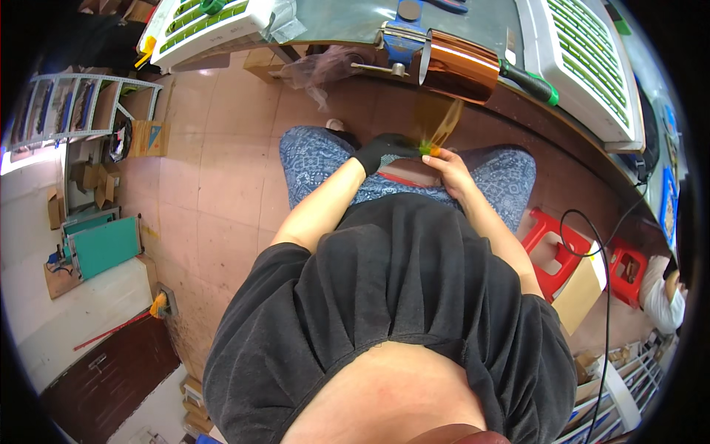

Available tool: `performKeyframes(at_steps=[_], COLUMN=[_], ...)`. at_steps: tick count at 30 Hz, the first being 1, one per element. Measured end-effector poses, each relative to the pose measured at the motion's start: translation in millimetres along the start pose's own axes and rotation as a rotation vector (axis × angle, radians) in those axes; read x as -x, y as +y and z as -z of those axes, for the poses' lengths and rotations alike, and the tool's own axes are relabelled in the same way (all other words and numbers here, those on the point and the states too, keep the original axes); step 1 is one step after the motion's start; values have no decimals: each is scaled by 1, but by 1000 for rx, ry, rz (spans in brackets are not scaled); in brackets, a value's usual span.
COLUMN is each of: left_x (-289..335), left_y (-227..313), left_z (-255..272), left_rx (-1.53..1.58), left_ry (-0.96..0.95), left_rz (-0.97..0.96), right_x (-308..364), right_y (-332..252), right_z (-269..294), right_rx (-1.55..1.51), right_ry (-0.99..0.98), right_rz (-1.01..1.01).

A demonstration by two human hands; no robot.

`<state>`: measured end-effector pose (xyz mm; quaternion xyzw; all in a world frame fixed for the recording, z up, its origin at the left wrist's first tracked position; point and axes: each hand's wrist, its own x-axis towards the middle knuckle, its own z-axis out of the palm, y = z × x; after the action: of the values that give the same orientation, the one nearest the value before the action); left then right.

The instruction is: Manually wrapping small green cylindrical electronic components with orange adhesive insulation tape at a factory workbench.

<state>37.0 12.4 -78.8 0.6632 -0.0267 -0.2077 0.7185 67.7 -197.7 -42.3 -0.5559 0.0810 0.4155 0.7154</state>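
My left hand point(384, 153), in a dark glove, and my bare right hand point(448, 167) meet over my lap. Between their fingertips is a small green and orange piece point(427, 150), partly hidden and blurred. The fingers of my right hand are closed on it; the gloved fingers are bent in against its other side. A see-through amber strip point(449, 122) sticks up from this piece toward the bench, smeared by motion. Above it, at the bench edge, a glossy copper-coloured cylinder point(462, 68) lies on its side by a blue vise point(401, 41).
A green-and-black handled tool point(529, 81) lies right of the cylinder. White trays with green strips point(592, 63) stand on both sides of the bench point(340, 22). Clear plastic point(322, 74) hangs beneath its edge. Red stools point(551, 248), a black cable point(606, 296) and another person point(662, 296) are at right.
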Motion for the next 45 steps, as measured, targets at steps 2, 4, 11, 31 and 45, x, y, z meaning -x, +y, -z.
performKeyframes(at_steps=[2, 4, 11, 31, 45], left_x=[2, 4, 2, -4, 0], left_y=[-2, -2, -10, 16, 33], left_z=[0, 1, 11, -28, -18], left_rx=[26, -212, -748, -245, -395], left_ry=[50, 25, -37, 410, 271], left_rz=[17, -182, -495, -218, -192], right_x=[-1, -2, -6, 5, 1], right_y=[0, 0, -5, 6, -17], right_z=[1, 4, 2, 19, 3], right_rx=[-43, -67, -54, 109, 247], right_ry=[-8, -19, -53, 91, 28], right_rz=[-21, -42, -86, 88, 106])
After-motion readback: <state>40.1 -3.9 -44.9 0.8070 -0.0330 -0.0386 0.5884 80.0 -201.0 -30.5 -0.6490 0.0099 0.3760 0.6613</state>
